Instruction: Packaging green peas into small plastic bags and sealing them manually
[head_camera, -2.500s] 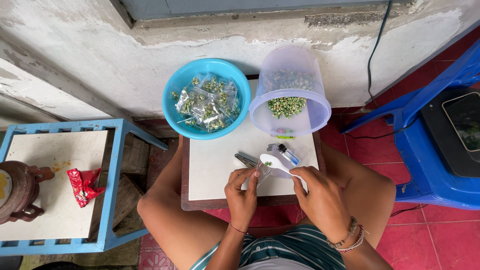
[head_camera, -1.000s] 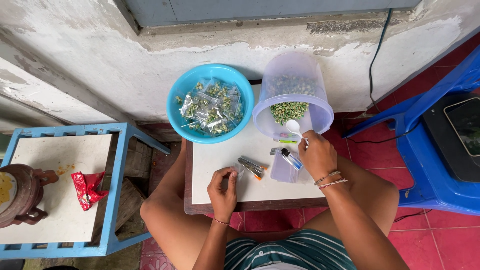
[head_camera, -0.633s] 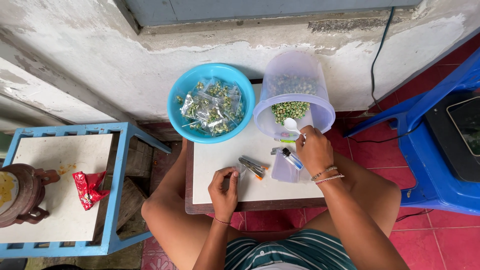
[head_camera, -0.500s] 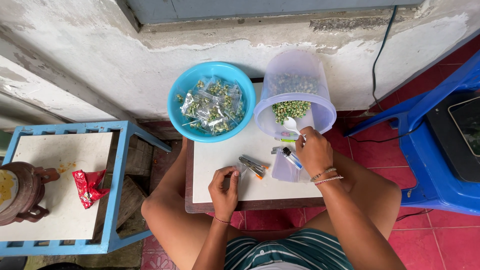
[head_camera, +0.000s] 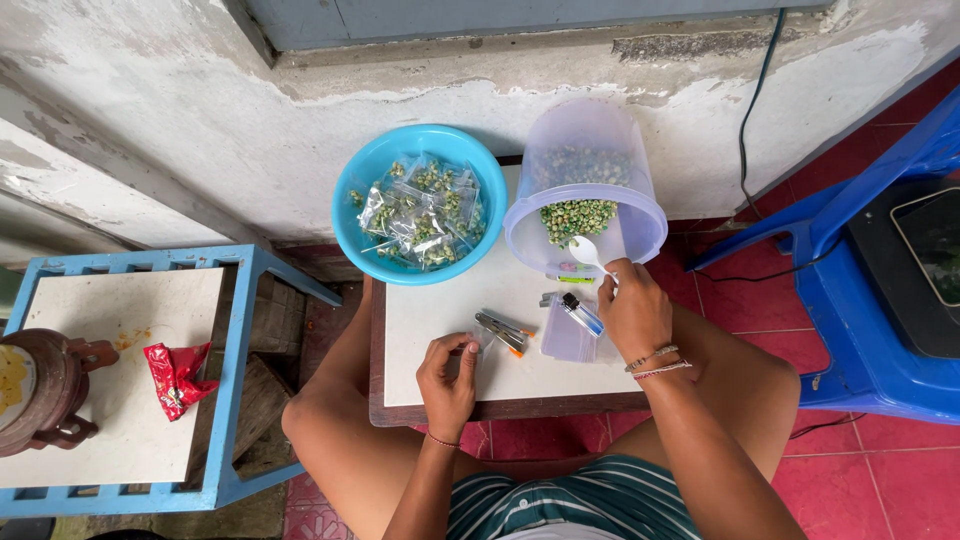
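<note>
White spoon (head_camera: 583, 252) gripped by right hand (head_camera: 634, 312); left hand (head_camera: 447, 372) pinches clear bag (head_camera: 482, 345), barely discernible.

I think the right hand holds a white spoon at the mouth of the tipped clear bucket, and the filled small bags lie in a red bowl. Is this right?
Not quite. The head view shows the filled small bags in a blue bowl, not red. The rest stands: the right hand holds a white spoon at the mouth of the tipped clear bucket.
</note>
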